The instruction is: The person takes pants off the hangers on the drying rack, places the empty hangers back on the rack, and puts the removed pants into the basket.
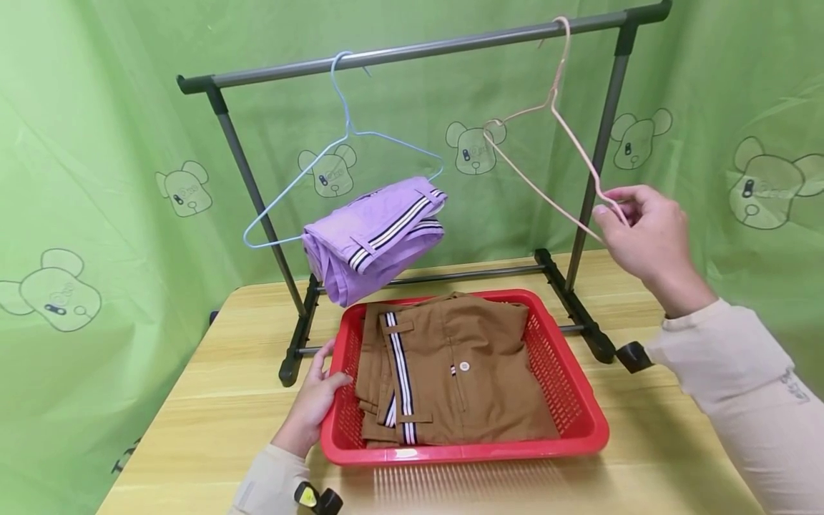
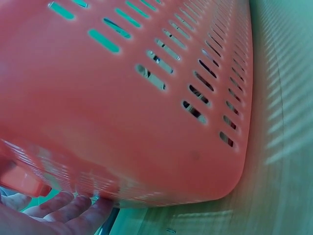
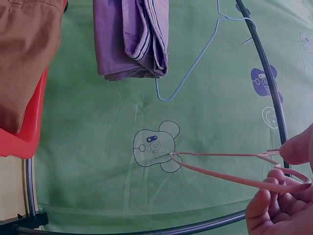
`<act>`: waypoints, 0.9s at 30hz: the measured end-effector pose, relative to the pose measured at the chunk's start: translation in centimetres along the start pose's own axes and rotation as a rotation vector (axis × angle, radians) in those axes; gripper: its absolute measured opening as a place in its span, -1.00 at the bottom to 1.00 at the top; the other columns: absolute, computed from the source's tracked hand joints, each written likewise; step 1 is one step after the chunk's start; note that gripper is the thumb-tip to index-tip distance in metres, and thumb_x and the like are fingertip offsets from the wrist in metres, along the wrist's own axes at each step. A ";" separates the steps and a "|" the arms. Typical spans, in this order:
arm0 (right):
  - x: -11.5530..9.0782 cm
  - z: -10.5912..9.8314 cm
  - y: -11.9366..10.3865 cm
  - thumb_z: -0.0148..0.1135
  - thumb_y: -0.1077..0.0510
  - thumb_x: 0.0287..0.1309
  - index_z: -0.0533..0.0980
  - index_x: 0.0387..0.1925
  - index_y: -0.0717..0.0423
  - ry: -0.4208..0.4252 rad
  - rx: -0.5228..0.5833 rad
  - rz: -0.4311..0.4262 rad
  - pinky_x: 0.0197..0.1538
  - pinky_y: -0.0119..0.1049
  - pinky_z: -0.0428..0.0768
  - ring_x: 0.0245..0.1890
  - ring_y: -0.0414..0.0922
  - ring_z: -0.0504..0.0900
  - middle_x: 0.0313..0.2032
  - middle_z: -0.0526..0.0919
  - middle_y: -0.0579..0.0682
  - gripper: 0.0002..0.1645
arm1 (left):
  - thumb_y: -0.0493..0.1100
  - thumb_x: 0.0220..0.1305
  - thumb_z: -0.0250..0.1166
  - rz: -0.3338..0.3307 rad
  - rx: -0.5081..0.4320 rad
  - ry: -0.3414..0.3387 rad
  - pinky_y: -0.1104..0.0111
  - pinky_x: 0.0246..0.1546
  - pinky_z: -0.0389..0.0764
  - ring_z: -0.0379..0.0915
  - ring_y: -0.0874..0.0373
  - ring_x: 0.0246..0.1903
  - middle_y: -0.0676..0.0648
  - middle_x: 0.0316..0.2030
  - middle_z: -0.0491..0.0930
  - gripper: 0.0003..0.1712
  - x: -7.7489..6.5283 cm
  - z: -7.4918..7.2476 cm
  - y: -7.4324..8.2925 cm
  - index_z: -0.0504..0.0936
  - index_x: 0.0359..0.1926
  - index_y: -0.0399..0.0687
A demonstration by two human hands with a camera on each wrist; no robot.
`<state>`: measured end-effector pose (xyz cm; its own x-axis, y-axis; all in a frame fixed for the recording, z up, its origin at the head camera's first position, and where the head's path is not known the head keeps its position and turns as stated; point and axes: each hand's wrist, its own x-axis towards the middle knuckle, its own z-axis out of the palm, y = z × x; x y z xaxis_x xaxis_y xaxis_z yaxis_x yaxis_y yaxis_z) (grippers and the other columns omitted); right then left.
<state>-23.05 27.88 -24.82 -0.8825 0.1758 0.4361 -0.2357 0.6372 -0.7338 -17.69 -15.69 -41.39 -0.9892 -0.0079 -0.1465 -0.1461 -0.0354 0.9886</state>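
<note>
My right hand pinches the lower corner of a pink hanger, whose hook sits over the rack's bar; in the right wrist view the thumb and fingers close round the pink wire. My left hand grips the left side of a red basket, thumb over the rim, fingers along the outer wall in the left wrist view. Folded brown trousers with a striped waistband lie in the basket. Folded purple trousers hang over the lower bar of a blue hanger.
A dark metal clothes rack stands across the table, its black feet behind and beside the basket. Behind it hangs a green curtain printed with bear heads.
</note>
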 end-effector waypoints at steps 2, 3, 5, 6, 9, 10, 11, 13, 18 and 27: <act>-0.1 0.0 0.1 0.06 -0.04 0.37 0.36 0.22 0.26 -0.006 0.005 0.011 -0.41 -0.44 0.43 -0.34 -0.13 0.41 -0.23 0.48 0.00 -0.44 | -0.38 0.23 0.06 0.005 -0.006 0.003 0.20 -0.26 0.58 0.43 -0.06 -0.16 -0.38 0.12 0.29 -0.16 0.1 0.0 0.0 0.02 0.47 0.19; -0.2 0.0 0.1 0.06 -0.05 0.37 0.34 0.23 0.26 -0.008 0.008 0.018 -0.39 -0.45 0.43 -0.32 -0.12 0.41 -0.20 0.47 0.01 -0.42 | -0.38 0.23 0.06 0.007 -0.007 0.005 0.20 -0.26 0.58 0.43 -0.05 -0.17 -0.38 0.12 0.29 -0.16 0.1 0.0 0.0 0.02 0.47 0.19; -0.4 0.0 0.1 0.05 -0.06 0.38 0.32 0.25 0.27 -0.006 0.014 0.028 -0.36 -0.47 0.44 -0.29 -0.13 0.41 -0.17 0.45 0.02 -0.40 | -0.39 0.23 0.06 0.011 -0.010 0.006 0.20 -0.26 0.58 0.43 -0.05 -0.17 -0.38 0.11 0.30 -0.16 0.2 -0.1 0.0 0.03 0.47 0.19; -0.5 0.0 0.2 0.05 -0.06 0.38 0.31 0.25 0.27 -0.004 0.016 0.031 -0.35 -0.48 0.44 -0.28 -0.14 0.41 -0.15 0.45 0.02 -0.40 | -0.39 0.23 0.06 0.012 -0.012 0.006 0.20 -0.26 0.58 0.43 -0.05 -0.17 -0.38 0.11 0.30 -0.16 0.2 -0.1 0.0 0.03 0.47 0.19; -0.9 0.0 0.5 0.07 -0.05 0.37 0.28 0.26 0.28 0.008 0.027 0.031 -0.31 -0.51 0.43 -0.26 -0.17 0.41 -0.13 0.45 0.00 -0.38 | -0.39 0.23 0.06 0.012 -0.016 0.006 0.19 -0.26 0.58 0.43 -0.05 -0.17 -0.38 0.11 0.29 -0.16 0.2 -0.1 0.1 0.03 0.47 0.19; -1.0 0.1 0.6 0.07 -0.04 0.36 0.28 0.26 0.28 0.013 0.031 0.029 -0.30 -0.52 0.43 -0.25 -0.18 0.41 -0.12 0.44 -0.01 -0.38 | -0.39 0.23 0.06 0.012 -0.017 0.006 0.19 -0.26 0.58 0.43 -0.05 -0.17 -0.38 0.11 0.29 -0.16 0.1 -0.1 0.1 0.03 0.47 0.19; -1.1 0.1 0.8 0.08 -0.04 0.36 0.27 0.27 0.29 0.019 0.036 0.026 -0.28 -0.52 0.42 -0.24 -0.19 0.41 -0.11 0.44 -0.01 -0.37 | -0.39 0.24 0.06 0.012 -0.019 0.006 0.19 -0.26 0.58 0.43 -0.05 -0.16 -0.38 0.12 0.29 -0.16 0.1 -0.1 0.0 0.02 0.47 0.20; -1.4 0.3 1.1 0.08 -0.02 0.36 0.24 0.27 0.31 0.030 0.050 0.024 -0.26 -0.54 0.42 -0.23 -0.21 0.40 -0.09 0.44 -0.03 -0.36 | -0.38 0.24 0.05 0.010 -0.022 0.002 0.19 -0.25 0.59 0.43 -0.06 -0.16 -0.39 0.13 0.28 -0.16 0.1 -0.1 0.0 0.02 0.47 0.20; -2.5 0.7 2.3 0.11 0.03 0.34 0.17 0.30 0.33 0.069 0.105 0.046 -0.21 -0.58 0.42 -0.20 -0.27 0.38 -0.07 0.37 -0.15 -0.33 | -0.38 0.25 0.06 0.008 -0.028 -0.010 0.19 -0.25 0.59 0.43 -0.06 -0.15 -0.39 0.14 0.28 -0.16 0.1 -0.1 -0.1 0.01 0.47 0.20; -4.6 1.8 4.5 0.15 0.06 0.34 0.28 0.19 0.12 0.106 0.192 0.111 -0.18 -0.62 0.42 -0.15 -0.33 0.37 -0.06 0.33 -0.24 -0.52 | -0.38 0.25 0.07 0.016 -0.029 -0.007 0.19 -0.26 0.59 0.44 -0.05 -0.16 -0.39 0.13 0.30 -0.16 0.1 -0.1 -0.1 0.02 0.47 0.18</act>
<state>-20.77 28.55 -31.09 -0.8623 0.3208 0.3919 -0.2214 0.4573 -0.8613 -17.75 -15.82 -41.55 -0.9915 -0.0014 -0.1303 -0.1300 -0.0638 0.9895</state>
